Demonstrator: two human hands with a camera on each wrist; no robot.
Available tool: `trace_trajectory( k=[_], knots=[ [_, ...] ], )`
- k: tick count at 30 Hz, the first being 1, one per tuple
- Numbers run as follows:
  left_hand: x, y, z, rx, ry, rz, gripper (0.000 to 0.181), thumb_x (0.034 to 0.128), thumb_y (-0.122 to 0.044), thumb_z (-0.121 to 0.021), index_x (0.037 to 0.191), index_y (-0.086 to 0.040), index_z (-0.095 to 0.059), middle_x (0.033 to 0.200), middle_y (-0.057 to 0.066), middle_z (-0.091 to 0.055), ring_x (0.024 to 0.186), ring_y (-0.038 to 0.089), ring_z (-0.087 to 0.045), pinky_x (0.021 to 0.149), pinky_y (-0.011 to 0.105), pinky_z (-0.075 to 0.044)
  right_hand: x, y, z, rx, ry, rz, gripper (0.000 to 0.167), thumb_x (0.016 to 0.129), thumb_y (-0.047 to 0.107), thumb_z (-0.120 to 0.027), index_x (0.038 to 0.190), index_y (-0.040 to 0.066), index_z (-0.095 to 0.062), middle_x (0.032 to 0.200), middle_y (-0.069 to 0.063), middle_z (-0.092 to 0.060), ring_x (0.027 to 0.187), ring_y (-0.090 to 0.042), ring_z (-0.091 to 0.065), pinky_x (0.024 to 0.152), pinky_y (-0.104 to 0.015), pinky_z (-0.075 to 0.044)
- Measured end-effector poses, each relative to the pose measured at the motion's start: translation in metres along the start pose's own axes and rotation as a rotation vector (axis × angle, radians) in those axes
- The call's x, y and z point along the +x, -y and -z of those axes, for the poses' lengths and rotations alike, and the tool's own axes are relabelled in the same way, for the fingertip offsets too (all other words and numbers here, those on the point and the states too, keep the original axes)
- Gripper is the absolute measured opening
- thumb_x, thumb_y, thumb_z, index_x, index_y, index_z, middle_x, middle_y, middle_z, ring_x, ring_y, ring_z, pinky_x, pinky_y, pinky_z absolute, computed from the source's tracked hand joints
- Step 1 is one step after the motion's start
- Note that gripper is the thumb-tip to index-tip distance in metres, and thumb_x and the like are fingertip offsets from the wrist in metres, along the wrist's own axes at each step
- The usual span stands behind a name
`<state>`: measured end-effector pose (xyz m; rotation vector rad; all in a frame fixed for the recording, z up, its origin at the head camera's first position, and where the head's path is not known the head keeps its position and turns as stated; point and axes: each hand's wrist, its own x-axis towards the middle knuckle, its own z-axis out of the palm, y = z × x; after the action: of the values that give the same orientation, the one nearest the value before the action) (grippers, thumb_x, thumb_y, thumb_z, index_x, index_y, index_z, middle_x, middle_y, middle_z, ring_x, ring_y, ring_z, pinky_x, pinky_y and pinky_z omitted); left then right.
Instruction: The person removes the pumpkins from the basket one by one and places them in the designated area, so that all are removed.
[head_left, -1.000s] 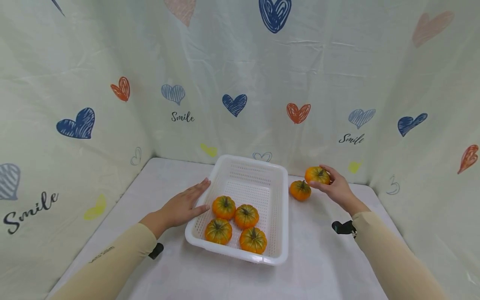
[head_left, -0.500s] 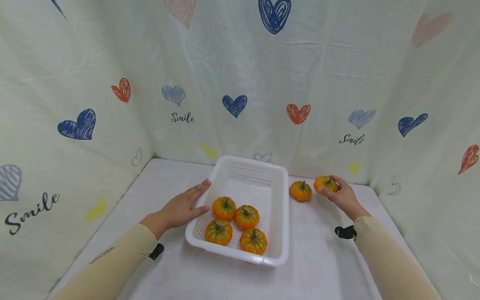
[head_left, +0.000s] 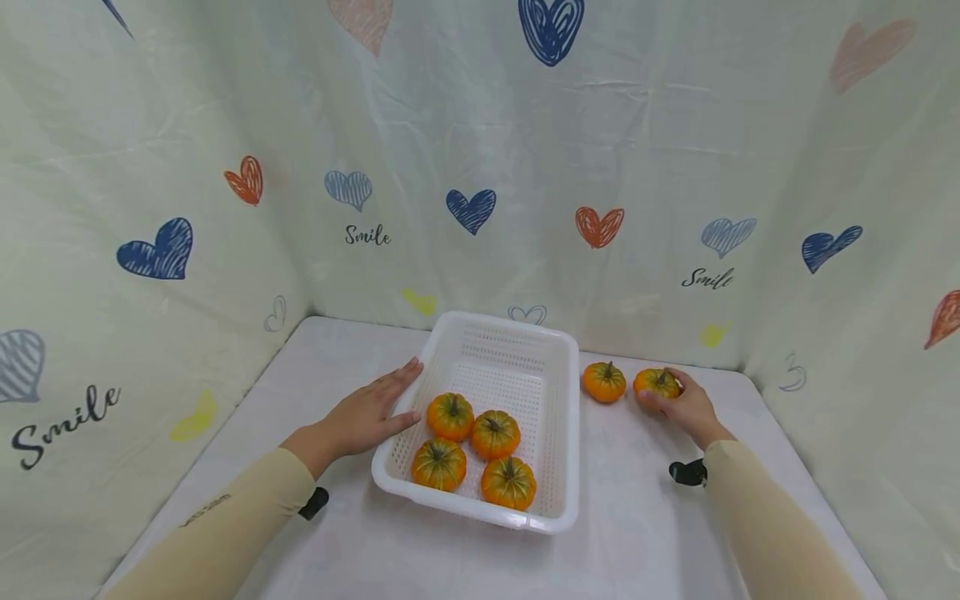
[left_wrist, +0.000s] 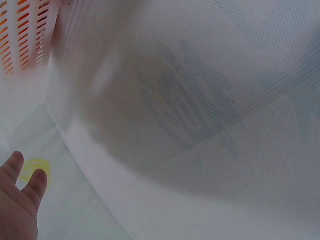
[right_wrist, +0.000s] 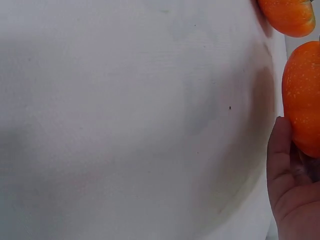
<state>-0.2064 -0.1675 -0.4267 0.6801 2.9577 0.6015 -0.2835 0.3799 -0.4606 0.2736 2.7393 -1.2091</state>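
In the head view, a white plastic basket (head_left: pixel 570 425) with perforated walls stands mid-table and holds several small orange pumpkins (head_left: pixel 508 483) in its near half. Straight fingers of my left hand (head_left: pixel 360 423) rest against the basket's left rim. At the back right of the table, my right hand (head_left: pixel 692 412) grips another small pumpkin (head_left: pixel 651 383) between thumb and fingers. A second loose pumpkin (head_left: pixel 603 382) sits just left of it, apart from it. The right wrist view shows the gripped pumpkin (right_wrist: pixel 302 100) at its right edge, low over or on the white surface; cannot tell which.
A white cloth covers the table (head_left: pixel 630 517). Behind it and at both sides hangs a pale curtain (head_left: pixel 525 150) printed with hearts, close to the table's back edge. The basket's slotted wall (left_wrist: pixel 27 35) fills a corner of the left wrist view.
My right hand has brought its pumpkin down and to the right, from partly behind the loose pumpkin to beside it. My left hand and the basket have stayed in place.
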Motion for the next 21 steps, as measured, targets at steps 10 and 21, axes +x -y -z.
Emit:
trace_trajectory(
  k=[10,21],
  knots=[
    [0.001,0.001,-0.001,0.007,0.007,0.005,0.079,0.1000,-0.049,-0.053,0.161,-0.016,-0.017,0.165,0.005,-0.016,0.148,0.032,-0.023,0.115,0.056,-0.024,0.006,-0.001,-0.010,-0.091,0.012,-0.008,0.106,0.086,0.059,-0.070,0.159,0.005,-0.014,0.152,-0.037,-0.022,0.131,-0.053,-0.030,0.108,-0.068,-0.027],
    [0.000,0.000,0.000,-0.001,-0.010,-0.007,0.079,0.0994,-0.048,-0.054,0.161,-0.013,-0.018,0.165,0.007,-0.017,0.147,0.034,-0.024,0.115,0.056,-0.025,0.007,-0.003,-0.013,-0.095,0.024,-0.021,0.113,0.084,0.056,-0.074,0.158,0.000,-0.009,0.154,-0.037,-0.017,0.135,-0.054,-0.025,0.111,-0.067,-0.022]
  ],
)
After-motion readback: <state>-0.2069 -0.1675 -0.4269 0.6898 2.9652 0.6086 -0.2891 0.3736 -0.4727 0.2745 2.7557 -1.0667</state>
